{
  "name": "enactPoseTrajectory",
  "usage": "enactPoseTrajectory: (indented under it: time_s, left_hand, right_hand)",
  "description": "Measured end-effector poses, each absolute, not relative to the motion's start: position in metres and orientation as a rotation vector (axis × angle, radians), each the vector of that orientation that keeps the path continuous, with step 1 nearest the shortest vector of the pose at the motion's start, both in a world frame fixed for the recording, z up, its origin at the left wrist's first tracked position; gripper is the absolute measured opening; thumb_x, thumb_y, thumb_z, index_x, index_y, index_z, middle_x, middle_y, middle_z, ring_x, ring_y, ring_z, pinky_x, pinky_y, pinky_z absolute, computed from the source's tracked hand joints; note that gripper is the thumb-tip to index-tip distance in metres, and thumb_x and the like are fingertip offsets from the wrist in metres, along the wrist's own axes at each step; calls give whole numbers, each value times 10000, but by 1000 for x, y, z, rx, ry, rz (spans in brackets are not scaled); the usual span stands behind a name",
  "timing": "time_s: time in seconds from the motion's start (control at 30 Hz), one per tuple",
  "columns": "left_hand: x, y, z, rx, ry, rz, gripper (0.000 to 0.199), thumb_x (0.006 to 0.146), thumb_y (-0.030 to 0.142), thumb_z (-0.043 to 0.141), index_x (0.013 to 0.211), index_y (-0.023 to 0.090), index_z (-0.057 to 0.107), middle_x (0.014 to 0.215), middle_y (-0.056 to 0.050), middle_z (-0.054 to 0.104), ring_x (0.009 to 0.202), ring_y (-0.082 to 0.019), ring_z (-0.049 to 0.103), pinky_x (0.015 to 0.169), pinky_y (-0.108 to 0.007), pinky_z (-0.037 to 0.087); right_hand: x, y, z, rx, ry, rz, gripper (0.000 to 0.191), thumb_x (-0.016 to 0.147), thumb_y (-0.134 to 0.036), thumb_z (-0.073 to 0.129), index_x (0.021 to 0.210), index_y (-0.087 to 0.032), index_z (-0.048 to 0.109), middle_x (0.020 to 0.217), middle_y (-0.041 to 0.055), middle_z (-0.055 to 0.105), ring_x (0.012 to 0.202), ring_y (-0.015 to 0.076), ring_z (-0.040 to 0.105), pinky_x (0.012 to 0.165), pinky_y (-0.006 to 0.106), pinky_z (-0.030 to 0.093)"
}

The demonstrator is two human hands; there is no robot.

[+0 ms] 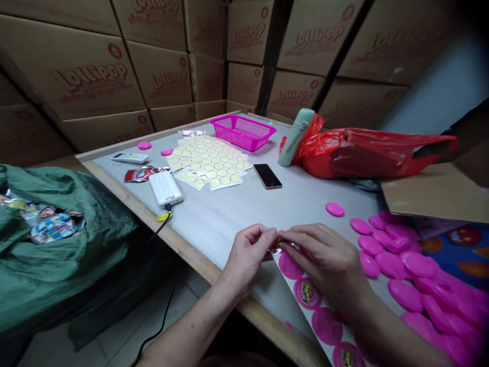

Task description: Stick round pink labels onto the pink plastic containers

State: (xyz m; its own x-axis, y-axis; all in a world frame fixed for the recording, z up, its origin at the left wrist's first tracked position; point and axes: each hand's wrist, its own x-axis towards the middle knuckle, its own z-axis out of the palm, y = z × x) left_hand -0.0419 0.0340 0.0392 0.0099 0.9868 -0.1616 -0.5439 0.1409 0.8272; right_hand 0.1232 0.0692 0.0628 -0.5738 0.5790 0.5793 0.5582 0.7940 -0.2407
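While the left hand (244, 255) pinches the far end of a long white strip of round pink stickers (308, 294), the right hand (330, 257) grips it there too.

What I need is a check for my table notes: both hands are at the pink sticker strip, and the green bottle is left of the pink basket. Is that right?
Not quite: the head view shows the green bottle right of the pink basket, not left. The left hand and right hand are indeed at the pink sticker strip.
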Motion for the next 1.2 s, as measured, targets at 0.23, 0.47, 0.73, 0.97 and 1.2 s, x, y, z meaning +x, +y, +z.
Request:
enactPoseTrajectory:
  time_s: [0.23, 0.47, 0.73, 0.97, 1.2]
  left_hand:
    - [-44, 42, 34, 608, 924, 1244, 360, 749, 439, 786, 672, 155, 579, 685, 15, 572, 658, -94, 515, 642, -220, 425]
    - [-42, 43, 33, 552, 900, 1232, 357, 750, 399, 780, 666, 169, 521, 637, 39, 524, 581, -71, 446, 572, -199, 362]
    - [-47, 43, 26, 489, 891, 1289, 369, 702, 347, 790, 642, 188, 463, 613, 48, 532, 539, -63, 424, 534, -192, 325]
    - [-52, 30, 34, 586, 679, 1283, 261, 770, 282, 729, 684, 181, 504, 851, -13, 671, 691, -115, 551, 644, -232, 415]
    - [-60, 31, 40, 707, 724, 1115, 330, 813, 403, 771, 805, 192, 517, 665, 53, 526, 574, -72, 464, 574, -208, 336]
  right_hand:
    - [126, 69, 49, -801, -2304, -6, 191, 921, -116, 660, 1034, -255, 728, 970, 42, 760, 880, 210, 697, 764, 360, 551]
    - [126, 76, 51, -882, -2296, 127, 213, 899, -191, 707, 1104, -249, 703, 1000, 59, 734, 899, 220, 694, 767, 361, 583]
    - [140, 46, 60, -623, -2247, 63, 227, 870, -94, 690, 987, -280, 749, 915, 21, 724, 821, 183, 688, 713, 323, 575]
    - [136, 51, 68, -1026, -2119, 407, 511, 909, -222, 712, 1378, -325, 538, 1158, 47, 733, 1036, 229, 712, 912, 415, 589]
    - [124, 44, 68, -978, -2196, 559, 578, 906, -191, 694, 1420, -316, 462, 1107, 31, 769, 1018, 219, 745, 885, 389, 613]
